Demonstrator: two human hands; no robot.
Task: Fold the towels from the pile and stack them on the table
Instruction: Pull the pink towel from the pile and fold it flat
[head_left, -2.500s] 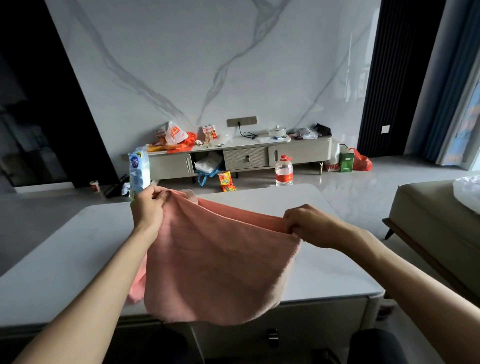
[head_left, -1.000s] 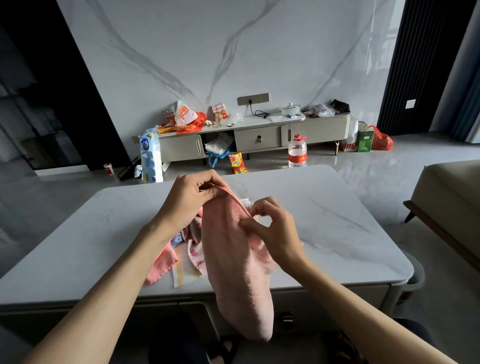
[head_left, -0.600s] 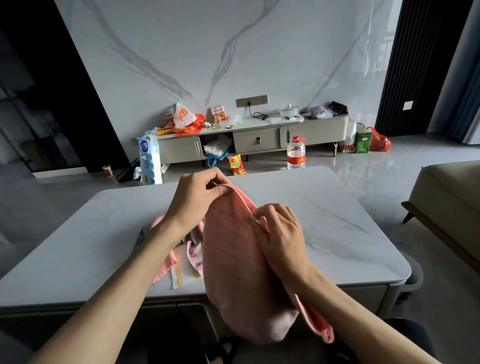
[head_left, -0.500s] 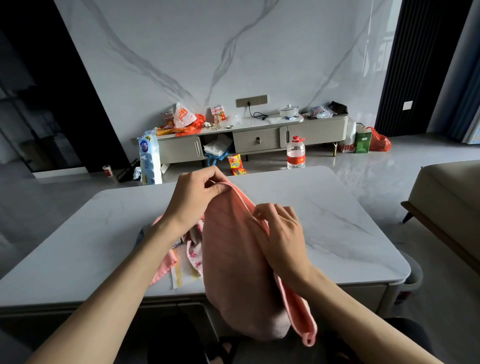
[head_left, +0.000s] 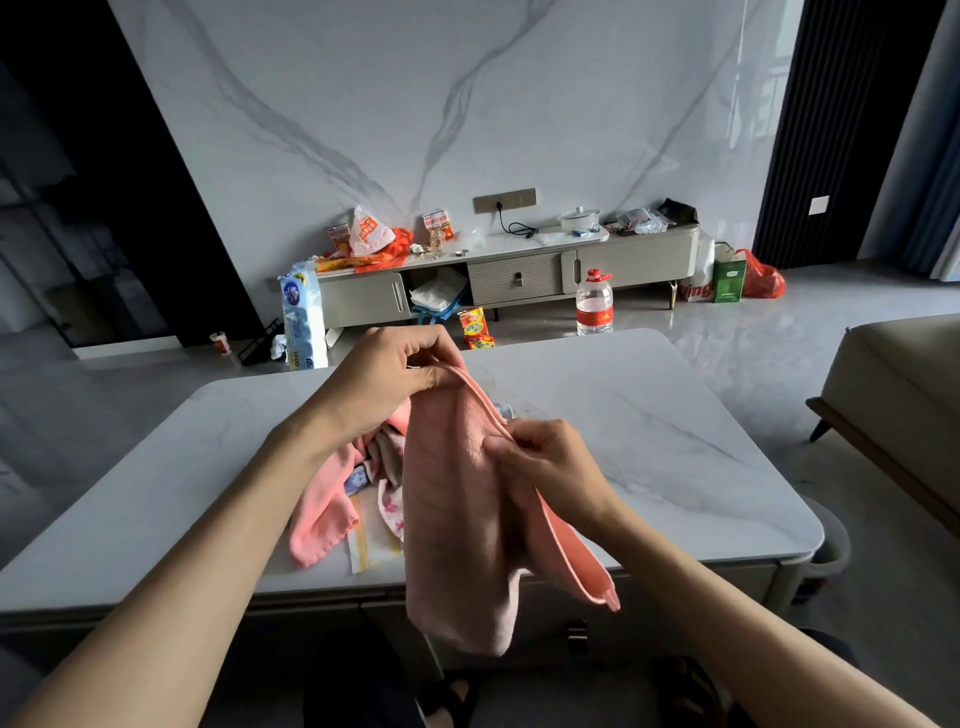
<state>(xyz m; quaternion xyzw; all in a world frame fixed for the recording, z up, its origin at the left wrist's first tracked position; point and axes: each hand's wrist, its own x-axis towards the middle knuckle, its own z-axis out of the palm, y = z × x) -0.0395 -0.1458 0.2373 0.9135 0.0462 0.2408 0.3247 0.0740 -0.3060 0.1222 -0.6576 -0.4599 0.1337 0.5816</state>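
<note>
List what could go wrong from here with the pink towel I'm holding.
1. The left hand and right hand only pinch the pink towel along one hem. Its lower end hangs past the near edge of the table, so a slip may let it fall.
2. The loose flap hanging below the right hand may fold in crooked.
3. The pile lies right beneath, so setting the towel down there may tangle them.

Pink towel (head_left: 453, 525) gathered narrow; right hand (head_left: 551, 467) slid down its edge.
</note>
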